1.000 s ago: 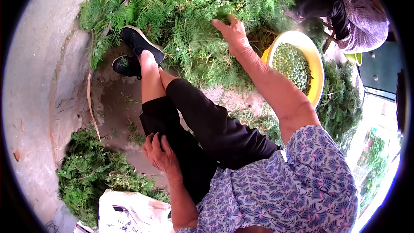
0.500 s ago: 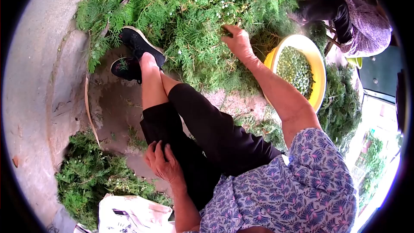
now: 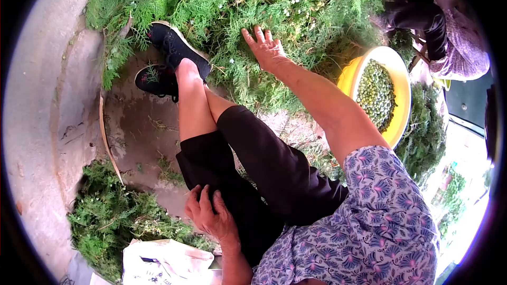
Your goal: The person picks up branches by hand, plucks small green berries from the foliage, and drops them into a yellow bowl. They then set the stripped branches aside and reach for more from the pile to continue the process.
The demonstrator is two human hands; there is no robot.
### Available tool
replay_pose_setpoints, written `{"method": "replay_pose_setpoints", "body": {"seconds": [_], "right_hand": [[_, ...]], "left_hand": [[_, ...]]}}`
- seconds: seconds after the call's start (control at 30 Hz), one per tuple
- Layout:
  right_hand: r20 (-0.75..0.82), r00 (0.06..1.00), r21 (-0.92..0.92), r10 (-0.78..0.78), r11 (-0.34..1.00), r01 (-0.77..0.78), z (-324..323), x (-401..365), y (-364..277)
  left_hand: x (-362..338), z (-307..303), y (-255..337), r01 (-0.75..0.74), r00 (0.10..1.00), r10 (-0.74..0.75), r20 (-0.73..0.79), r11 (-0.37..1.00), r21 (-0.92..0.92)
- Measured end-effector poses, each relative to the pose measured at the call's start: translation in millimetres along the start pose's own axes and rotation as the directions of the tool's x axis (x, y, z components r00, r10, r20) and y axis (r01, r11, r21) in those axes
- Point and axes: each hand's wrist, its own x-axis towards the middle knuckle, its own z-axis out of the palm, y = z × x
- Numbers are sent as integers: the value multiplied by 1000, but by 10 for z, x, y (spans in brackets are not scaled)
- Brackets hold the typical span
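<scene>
My right hand (image 3: 266,51) reaches over a large heap of green conifer branches (image 3: 222,0), its fingers spread against the foliage. Nothing shows in its grasp. On the dark trousers (image 3: 274,158) near the knee lies my left hand (image 3: 213,219), fingers apart and empty. Beside my right forearm stands a yellow tub (image 3: 402,95) that contains many small pale green cones or berries (image 3: 376,95). Small pale cones also dot the branches.
Crossed legs end in black shoes (image 3: 177,53). At the lower left are another pile of branches (image 3: 105,221) and a white bag (image 3: 163,261). Another person (image 3: 459,42) sits at the upper right. More cut greenery (image 3: 422,126) lies beyond the tub. A concrete ledge (image 3: 42,100) runs along the left.
My right hand has moved left across the branches, and its curled fingers are now spread. My left hand stays on the trousers. The whole view has shifted slightly.
</scene>
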Motion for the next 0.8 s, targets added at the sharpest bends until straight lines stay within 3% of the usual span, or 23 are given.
{"method": "replay_pose_setpoints", "body": {"seconds": [0.03,0.13,0.17,0.27,0.37,0.4,0.43,0.5,0.53,0.57,0.63,0.7,0.8], "right_hand": [[3,1000,-2,-1,1000,1,54,19,6],[-222,972,20,-76,996,83,282,30,67],[-225,971,19,-78,996,85,324,21,110],[-259,961,340,99,940,-5,295,-63,292],[-343,892,784,296,613,98,322,-149,670],[-135,929,827,344,555,-85,-54,-329,688],[-141,892,781,429,602,-166,-202,-414,763],[33,803,991,595,84,-102,-252,-562,905],[106,802,981,588,-196,14,-312,-650,946],[93,799,980,594,-194,30,-375,-750,985],[153,869,819,470,-553,155,-664,-991,954],[65,889,837,453,-509,199,-611,-1004,1112],[8,953,769,304,-610,189,-875,-1282,1061]], "left_hand": [[3,2,0,-5,1000,5,-1,1000,-2],[34,-7,13,-20,1000,20,-7,1000,-1],[38,-11,16,-20,1000,20,-11,1000,-2],[29,-24,14,-30,999,30,-15,999,-15],[21,-15,18,-33,999,33,-28,999,-7],[14,-17,15,-36,999,35,-38,999,-4],[6,-14,15,-40,998,40,-46,999,-3],[-8,3,-13,-58,997,58,-59,998,-1],[-15,7,-18,-65,996,66,-66,998,12],[-22,4,0,-77,994,77,-76,997,6],[-34,-17,31,-70,992,69,-104,998,-2],[-53,-6,27,-86,988,86,-130,996,5],[-88,23,-32,-90,985,90,-148,996,6]]}}
